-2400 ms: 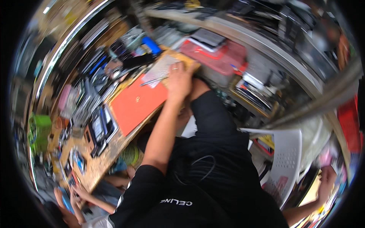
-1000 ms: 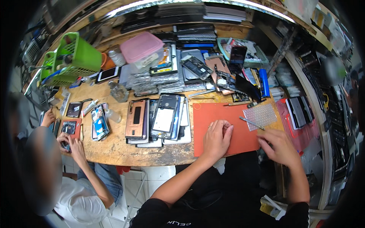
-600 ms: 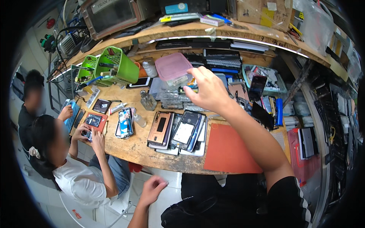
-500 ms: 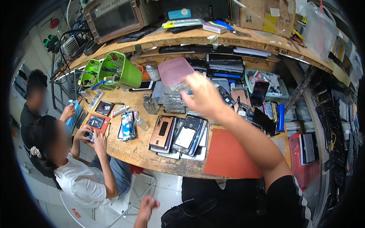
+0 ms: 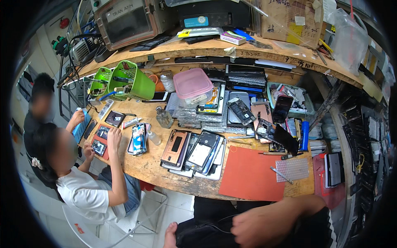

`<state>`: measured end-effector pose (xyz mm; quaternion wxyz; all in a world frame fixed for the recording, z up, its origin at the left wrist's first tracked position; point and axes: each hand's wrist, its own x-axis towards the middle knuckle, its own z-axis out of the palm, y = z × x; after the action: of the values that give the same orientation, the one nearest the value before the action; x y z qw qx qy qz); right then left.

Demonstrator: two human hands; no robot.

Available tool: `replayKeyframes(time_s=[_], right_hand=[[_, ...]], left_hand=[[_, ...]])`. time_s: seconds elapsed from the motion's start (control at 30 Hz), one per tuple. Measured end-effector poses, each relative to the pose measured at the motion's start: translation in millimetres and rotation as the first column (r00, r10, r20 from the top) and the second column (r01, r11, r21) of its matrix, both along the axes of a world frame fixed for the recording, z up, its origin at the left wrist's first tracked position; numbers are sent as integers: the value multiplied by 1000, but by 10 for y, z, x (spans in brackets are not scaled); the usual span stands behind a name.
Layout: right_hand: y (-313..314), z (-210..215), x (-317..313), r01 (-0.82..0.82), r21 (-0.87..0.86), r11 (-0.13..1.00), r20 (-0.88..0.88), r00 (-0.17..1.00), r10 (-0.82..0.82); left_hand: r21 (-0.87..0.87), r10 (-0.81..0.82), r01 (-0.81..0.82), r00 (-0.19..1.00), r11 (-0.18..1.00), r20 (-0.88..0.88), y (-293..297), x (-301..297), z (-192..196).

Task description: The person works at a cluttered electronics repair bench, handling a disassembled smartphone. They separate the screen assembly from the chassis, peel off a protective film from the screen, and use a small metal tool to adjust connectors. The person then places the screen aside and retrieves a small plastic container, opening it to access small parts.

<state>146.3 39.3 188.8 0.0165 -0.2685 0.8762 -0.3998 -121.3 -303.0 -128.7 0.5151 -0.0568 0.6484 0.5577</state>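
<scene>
My right hand [image 5: 260,223] is drawn back over my lap, just off the table's front edge. Its fingers curl downward, slightly blurred, with nothing seen in them. At the bottom edge my left hand [image 5: 170,236] shows only in part beside my dark clothing, and its fingers are mostly hidden. Closest to my right hand on the table lies an orange-red mat [image 5: 252,173]. A sheet of bubble wrap [image 5: 292,168] overlaps its right side, with a slim metal tool [image 5: 281,175] lying across. Left of the mat are stacked phone parts, including a dark phone frame [image 5: 204,152] and a copper-coloured phone back [image 5: 175,147].
A pink-lidded container [image 5: 192,84] stands on bagged parts. A propped-up phone [image 5: 283,108] is at the back right near a basket [image 5: 308,108]. A green basket [image 5: 140,84] and glass bottle [image 5: 164,118] stand leftward. A person in white [image 5: 89,188] handles phone parts at left.
My right hand has moved from above the table, near the pink-lidded container, back down to my lap. My left hand has dropped lower. The person in white has raised one hand.
</scene>
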Motion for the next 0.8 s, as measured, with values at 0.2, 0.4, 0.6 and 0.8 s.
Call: replayKeyframes(time_s=[0.2,0.4,0.6,0.8], right_hand=[[-96,291,662,196,9,980,-96,976,-195],[-321,469,887,58,-160,985,-346,932,-111],[-452,423,878,202,-196,959,-308,916,-256],[463,-199,105,858,179,481,-195,510,-838]], left_hand=[[340,-180,108,965,934,189,1115,318,1241],[535,-387,359,920,765,-65,1326,444,1449],[381,-346,277,930,882,126,1488,567,217],[208,-95,114,990,971,-99,1265,258,10]])
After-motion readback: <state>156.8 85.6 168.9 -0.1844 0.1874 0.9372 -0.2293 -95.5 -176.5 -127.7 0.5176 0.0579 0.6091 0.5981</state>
